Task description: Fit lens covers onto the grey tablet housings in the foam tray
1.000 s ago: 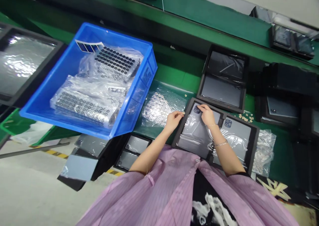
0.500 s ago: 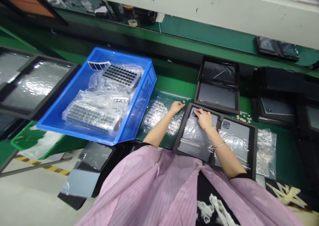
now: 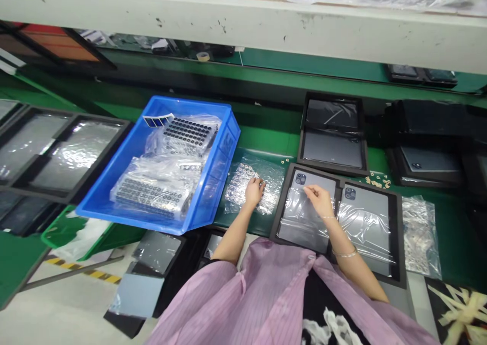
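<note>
Bin (image 3: pixel 219 175) left, rings (image 3: pixel 240 179) between, tablets (image 3: pixel 299 208) in tray (image 3: pixel 399 238) right

No readable text. Marks (image 3: pixel 228 141) on bin (image 3: pixel 216 185) too blurred. Yellow-black stripes (image 3: pixel 89 273) on floor (image 3: pixel 72 307), near left.

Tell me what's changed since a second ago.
The left hand moved left from beside the tray to the pile of small parts, apparently having released a small ring. The right hand drew back from the camera block of the left tablet. Tray and blue bin stayed put.
</note>
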Demonstrator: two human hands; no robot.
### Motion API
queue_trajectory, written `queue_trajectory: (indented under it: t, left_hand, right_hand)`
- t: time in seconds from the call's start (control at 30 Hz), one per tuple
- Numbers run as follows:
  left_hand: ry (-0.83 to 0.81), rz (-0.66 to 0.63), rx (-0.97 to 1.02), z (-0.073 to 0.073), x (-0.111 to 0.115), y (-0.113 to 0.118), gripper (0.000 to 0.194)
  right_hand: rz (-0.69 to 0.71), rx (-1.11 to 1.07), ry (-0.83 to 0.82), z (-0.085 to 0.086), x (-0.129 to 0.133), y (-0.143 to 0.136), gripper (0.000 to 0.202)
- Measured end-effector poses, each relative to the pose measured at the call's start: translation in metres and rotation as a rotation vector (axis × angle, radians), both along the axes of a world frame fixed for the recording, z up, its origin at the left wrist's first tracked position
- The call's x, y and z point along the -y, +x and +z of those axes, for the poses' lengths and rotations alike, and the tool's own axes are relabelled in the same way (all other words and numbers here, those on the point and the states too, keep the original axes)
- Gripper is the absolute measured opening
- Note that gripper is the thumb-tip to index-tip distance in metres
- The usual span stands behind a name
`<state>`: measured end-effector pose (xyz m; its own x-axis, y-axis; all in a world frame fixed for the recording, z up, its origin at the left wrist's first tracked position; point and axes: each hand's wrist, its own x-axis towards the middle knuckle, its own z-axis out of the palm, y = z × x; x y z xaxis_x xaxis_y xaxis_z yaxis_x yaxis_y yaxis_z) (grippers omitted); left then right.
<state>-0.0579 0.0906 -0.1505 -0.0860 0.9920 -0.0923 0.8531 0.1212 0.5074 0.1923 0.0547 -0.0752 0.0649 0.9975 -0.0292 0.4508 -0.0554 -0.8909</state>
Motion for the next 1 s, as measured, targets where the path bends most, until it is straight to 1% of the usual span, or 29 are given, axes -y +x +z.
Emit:
queue_trajectory:
  t: [0.17,0.3,0.4,0.5,0.6,0.7,0.8,0.87,0.93,1.0]
  left_hand:
    - [-0.040,0.055,-0.059,0.001,-0.007,0.007,0.022]
    - [-0.089,0.066,-0.070,0.001,-0.012,0.008,0.023]
    - [-0.110,0.065,-0.055,0.003,-0.013,0.008,0.025]
    - [-0.104,0.073,-0.002,0.007,-0.010,0.006,0.024]
    - [-0.101,0.089,0.097,0.011,-0.007,0.003,0.022]
    - [-0.112,0.110,0.244,0.016,-0.007,-0.002,0.022]
    - [-0.102,0.131,0.443,0.028,-0.010,-0.007,0.021]
    - [-0.071,0.155,0.592,0.042,-0.008,-0.007,0.019]
    - [-0.036,0.176,0.754,0.062,-0.001,-0.003,0.021]
    - [-0.034,0.165,0.932,0.086,0.014,0.007,0.026]
  right_hand:
    - [-0.095,-0.104,-0.073,0.000,0.044,0.004,0.048]
    - [-0.167,-0.151,-0.111,-0.003,0.066,0.011,0.045]
    - [-0.212,-0.176,-0.115,-0.004,0.073,0.014,0.045]
    - [-0.246,-0.190,-0.107,-0.003,0.072,0.015,0.043]
    - [-0.265,-0.198,-0.100,0.000,0.070,0.016,0.042]
    - [-0.246,-0.207,-0.101,0.002,0.068,0.013,0.042]
    - [-0.184,-0.225,-0.105,0.005,0.067,0.008,0.042]
    - [-0.130,-0.245,-0.103,0.009,0.067,0.004,0.042]
    - [-0.081,-0.269,-0.097,0.017,0.066,-0.001,0.041]
    - [-0.029,-0.301,-0.075,0.031,0.066,-0.008,0.037]
